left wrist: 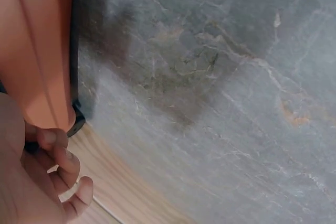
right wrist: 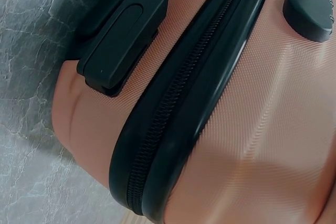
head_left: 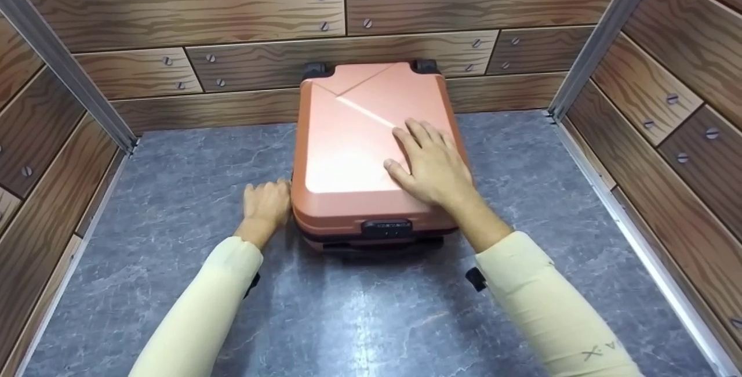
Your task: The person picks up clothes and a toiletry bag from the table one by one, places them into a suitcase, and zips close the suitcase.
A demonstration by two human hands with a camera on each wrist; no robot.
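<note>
A pink-orange hard-shell suitcase (head_left: pixel 348 156) lies flat on the floor, its wheels toward the back wall and its combination lock (head_left: pixel 386 227) facing me. My right hand (head_left: pixel 432 168) rests on the right part of the lid, fingers spread. At the left side, my left hand (head_left: pixel 268 203) is curled against the seam. In the left wrist view its bent fingers (left wrist: pixel 65 161) pinch a small dark piece, seemingly the zipper pull, mostly hidden by the hand. The right wrist view shows the closed zipper (right wrist: pixel 173 93) round the front corner, beside a black handle (right wrist: pixel 123 40).
Grey marble-patterned floor (head_left: pixel 191 162) surrounds the suitcase. Wood-plank-patterned walls (head_left: pixel 232 11) stand behind and on both sides, with metal posts (head_left: pixel 608 35) at the corners. Black wheels (head_left: pixel 426 66) at the suitcase's far end sit close to the back wall.
</note>
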